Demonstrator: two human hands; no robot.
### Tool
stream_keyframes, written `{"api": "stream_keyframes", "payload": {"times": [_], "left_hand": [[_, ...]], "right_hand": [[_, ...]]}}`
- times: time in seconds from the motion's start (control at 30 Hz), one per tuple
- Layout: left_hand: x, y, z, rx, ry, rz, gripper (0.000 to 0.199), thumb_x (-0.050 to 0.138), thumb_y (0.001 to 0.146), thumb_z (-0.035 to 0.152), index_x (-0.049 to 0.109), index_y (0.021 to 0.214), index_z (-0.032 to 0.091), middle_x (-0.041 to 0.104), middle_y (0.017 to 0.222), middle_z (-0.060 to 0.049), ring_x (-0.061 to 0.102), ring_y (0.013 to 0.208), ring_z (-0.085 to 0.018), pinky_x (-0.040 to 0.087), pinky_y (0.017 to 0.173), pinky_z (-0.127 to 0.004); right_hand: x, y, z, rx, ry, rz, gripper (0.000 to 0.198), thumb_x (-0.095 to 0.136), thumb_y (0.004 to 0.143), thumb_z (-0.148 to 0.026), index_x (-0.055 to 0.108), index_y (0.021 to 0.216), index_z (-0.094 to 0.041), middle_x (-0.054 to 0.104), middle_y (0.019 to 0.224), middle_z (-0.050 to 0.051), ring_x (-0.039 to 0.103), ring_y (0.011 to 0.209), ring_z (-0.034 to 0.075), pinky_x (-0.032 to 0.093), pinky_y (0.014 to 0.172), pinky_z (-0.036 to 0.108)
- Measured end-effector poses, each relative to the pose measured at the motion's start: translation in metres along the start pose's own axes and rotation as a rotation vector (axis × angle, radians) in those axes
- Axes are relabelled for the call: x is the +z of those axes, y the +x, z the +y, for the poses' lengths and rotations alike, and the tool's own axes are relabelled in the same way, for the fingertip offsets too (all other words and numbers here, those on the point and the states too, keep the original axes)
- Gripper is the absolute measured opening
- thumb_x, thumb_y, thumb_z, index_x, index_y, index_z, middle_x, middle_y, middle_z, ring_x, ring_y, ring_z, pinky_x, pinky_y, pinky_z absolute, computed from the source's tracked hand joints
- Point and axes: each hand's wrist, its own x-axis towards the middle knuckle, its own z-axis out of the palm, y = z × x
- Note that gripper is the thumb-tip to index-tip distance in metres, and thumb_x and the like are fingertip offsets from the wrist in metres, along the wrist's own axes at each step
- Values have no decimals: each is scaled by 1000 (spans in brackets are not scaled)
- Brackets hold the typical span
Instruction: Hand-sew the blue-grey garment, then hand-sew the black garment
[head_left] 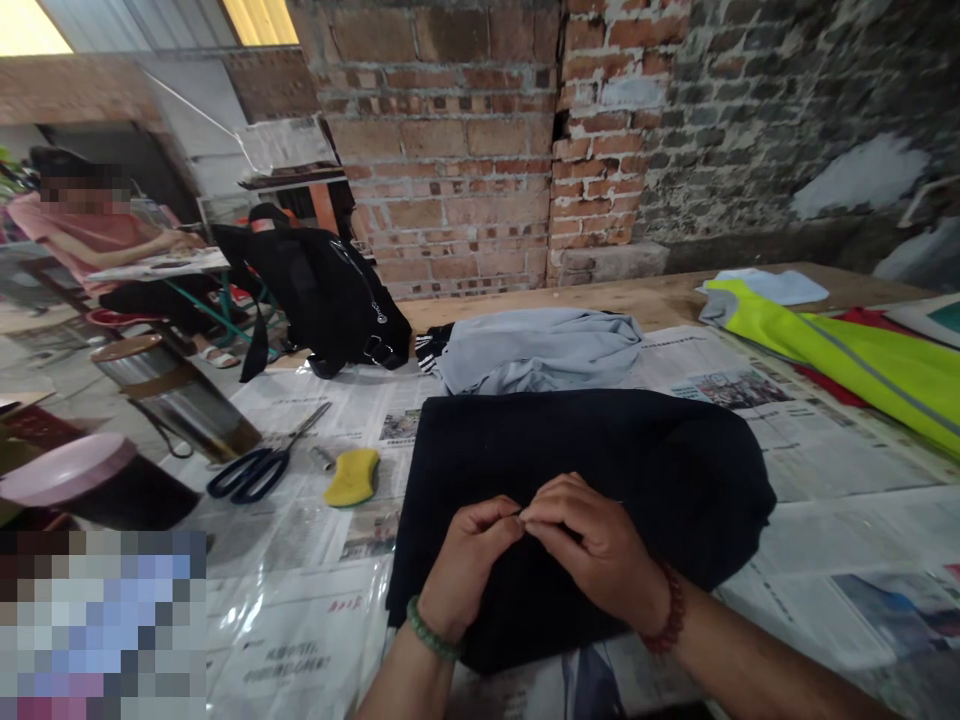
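A folded piece of dark navy or black cloth [525, 430] lies in front of me on the newspaper. Above its middle, my left hand [466, 560] and my right hand [592, 535] meet with their fingertips almost touching. Thumb and forefinger of my left hand are pinched together, and those of my right hand are pinched too. Whatever sits between the fingertips is too small to make out. A green bead bracelet [433, 630] circles my left wrist, and a dark red one [667, 612] my right.
Newspaper [300, 600] covers the table. At left are scissors [270, 458], a yellow sponge [352, 477], a metal flask [176, 395] and a pink-lidded container [97, 480]. Behind the cloth lie grey clothing [532, 350] and a black bag [315, 290]; a neon vest [877, 355] lies right. Someone [97, 230] sits far left.
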Motion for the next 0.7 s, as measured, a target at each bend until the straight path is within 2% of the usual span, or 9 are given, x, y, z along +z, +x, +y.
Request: {"api": "stream_keyframes", "payload": {"times": [0.07, 0.17, 0.23, 0.33, 0.47, 0.57, 0.63, 0.7], "left_hand": [[0, 1, -1, -11, -14, 25, 13, 67, 63, 23, 61, 58, 14, 51, 58, 3, 44, 56, -9, 35, 55, -19], [1, 3, -2, -47, -44, 57, 14, 69, 62, 22, 60, 56, 13, 49, 52, 5, 42, 49, -7, 32, 49, -18], [2, 5, -4, -82, -65, 68, 16, 70, 61, 21, 58, 53, 13, 47, 48, 6, 39, 44, -5, 29, 44, -17], [1, 7, -6, -138, -110, 102, 13, 71, 59, 21, 61, 57, 14, 50, 47, 6, 41, 41, -5, 30, 42, -17], [-2, 10, -7, -179, -148, 172, 14, 73, 55, 22, 64, 62, 14, 58, 50, 4, 49, 44, -7, 36, 46, -18], [-3, 12, -7, -211, -170, 168, 15, 74, 52, 21, 62, 58, 13, 59, 48, 3, 51, 43, -8, 37, 45, -19], [-3, 13, -7, -213, -184, 188, 16, 74, 51, 20, 61, 55, 13, 58, 47, 4, 50, 42, -8, 37, 44, -18], [-3, 13, -7, -203, -197, 236, 16, 75, 50, 20, 61, 56, 14, 59, 47, 5, 51, 43, -8, 39, 46, -19]], "right_hand": [[-2, 1, 0, -44, -5, -6, 13, 47, 82, -13, 57, 83, -21, 61, 75, 1, 56, 75, 13, 42, 74, 30], [-11, 6, -5, -89, 48, 44, 14, 45, 82, -11, 56, 84, -20, 61, 74, 1, 56, 74, 13, 44, 72, 30], [-19, 14, -11, -39, 107, 97, 12, 46, 82, -12, 56, 84, -20, 61, 77, 2, 57, 76, 13, 45, 72, 29], [-34, 35, -20, 162, 267, 71, 7, 49, 82, -17, 55, 83, -19, 62, 79, 2, 59, 71, 12, 46, 66, 26], [-52, 69, -23, 384, 765, -202, 3, 45, 85, -22, 47, 85, -20, 63, 75, -1, 62, 59, 11, 47, 50, 22], [-65, 96, -19, 568, 1038, -392, 3, 43, 86, -18, 45, 84, -19, 63, 68, -1, 64, 60, 14, 49, 46, 22], [-72, 114, -14, 691, 1114, -433, 12, 38, 87, -12, 47, 81, -16, 64, 66, 0, 65, 61, 14, 51, 49, 24], [-77, 131, -6, 778, 1137, -383, 18, 35, 88, -8, 49, 79, -14, 65, 65, 1, 65, 62, 14, 53, 54, 26]]}}
